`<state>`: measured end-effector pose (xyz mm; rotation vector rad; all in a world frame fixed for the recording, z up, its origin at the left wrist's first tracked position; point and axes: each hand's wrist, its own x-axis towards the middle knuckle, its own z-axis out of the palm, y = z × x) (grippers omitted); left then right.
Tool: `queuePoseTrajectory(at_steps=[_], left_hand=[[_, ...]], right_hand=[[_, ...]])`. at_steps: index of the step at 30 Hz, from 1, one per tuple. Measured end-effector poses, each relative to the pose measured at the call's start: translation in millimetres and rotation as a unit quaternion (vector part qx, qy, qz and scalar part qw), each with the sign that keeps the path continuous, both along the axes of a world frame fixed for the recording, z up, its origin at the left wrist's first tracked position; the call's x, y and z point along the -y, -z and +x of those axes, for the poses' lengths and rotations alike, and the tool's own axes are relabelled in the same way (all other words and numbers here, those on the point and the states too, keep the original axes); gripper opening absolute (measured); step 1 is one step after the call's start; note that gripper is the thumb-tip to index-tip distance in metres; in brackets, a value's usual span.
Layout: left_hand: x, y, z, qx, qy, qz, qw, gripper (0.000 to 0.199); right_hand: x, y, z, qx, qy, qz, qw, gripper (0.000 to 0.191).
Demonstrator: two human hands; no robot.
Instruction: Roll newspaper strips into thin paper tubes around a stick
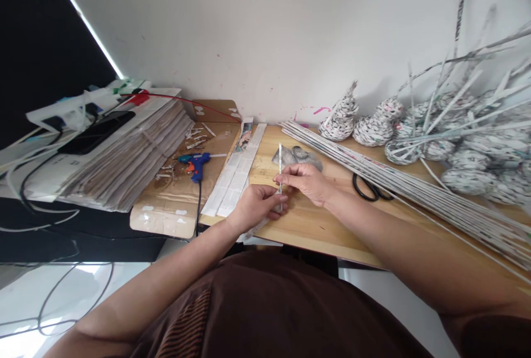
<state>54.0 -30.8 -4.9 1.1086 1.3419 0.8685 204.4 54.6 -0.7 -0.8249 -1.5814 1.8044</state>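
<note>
A thin rolled newspaper tube (280,154) stands nearly upright between my hands, above the front part of the wooden table. My left hand (262,203) is closed round its lower end. Higher up, the fingertips of my right hand (305,181) pinch the same tube. A flat strip of paper (256,229) runs out below my left hand toward the table edge. Just left of my hands lie long newspaper strips (237,172). Behind my right hand a crumpled grey mesh-like piece (296,156) rests on the wood.
A blue glue gun (198,165) lies on cardboard (166,203) with paper scraps. Left of it, a tall newspaper stack (153,153) carries a black phone (99,132). At right are a bundle of paper tubes (398,181), black scissor handles (365,187) and several woven paper pieces (373,125).
</note>
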Motion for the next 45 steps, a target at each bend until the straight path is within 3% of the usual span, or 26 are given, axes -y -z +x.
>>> queuePoseTrajectory(at_steps=[4, 9, 15, 22, 27, 32, 37, 39, 42, 45], left_hand=[[-1, -0.2, 0, 0.001, 0.006, 0.002, 1.0, 0.023], [-2, -0.3, -2, 0.001, -0.001, 0.005, 1.0, 0.021], [0, -0.9, -1, -0.012, 0.001, 0.015, 1.0, 0.02], [0, -0.1, -1, -0.019, -0.005, 0.014, 1.0, 0.02], [0, -3.1, -3, -0.036, 0.001, 0.022, 0.999, 0.02], [1, -3.9, -4, -0.034, -0.007, 0.021, 0.999, 0.02], [4, -2.9, -1, -0.046, 0.007, 0.033, 0.998, 0.021], [5, -3.9, -2, -0.047, 0.003, 0.032, 0.998, 0.022], [5, -8.5, -7, -0.042, -0.018, 0.017, 0.999, 0.023], [5, -14.6, -16, -0.026, -0.043, 0.018, 0.999, 0.022]], right_hand=[[-1, -0.1, 0, -0.027, 0.057, -0.004, 0.998, 0.033], [-1, -1.5, 1, -0.011, -0.038, -0.006, 0.999, 0.032], [0, 1.4, -1, -0.02, 0.047, 0.005, 0.999, 0.034], [3, -2.6, 0, 0.012, -0.047, 0.007, 0.999, 0.035], [6, -2.1, -2, 0.017, 0.042, 0.04, 0.998, 0.039], [5, -2.9, -1, -0.002, -0.021, 0.013, 1.0, 0.035], [5, 1.6, -5, 0.002, 0.069, 0.032, 0.997, 0.042], [4, 3.0, -4, 0.011, 0.07, 0.069, 0.995, 0.038], [6, -5.1, 1, 0.05, 0.077, 0.206, 0.974, 0.024], [22, -37.0, 7, 0.084, 0.068, 0.411, 0.905, 0.011]])
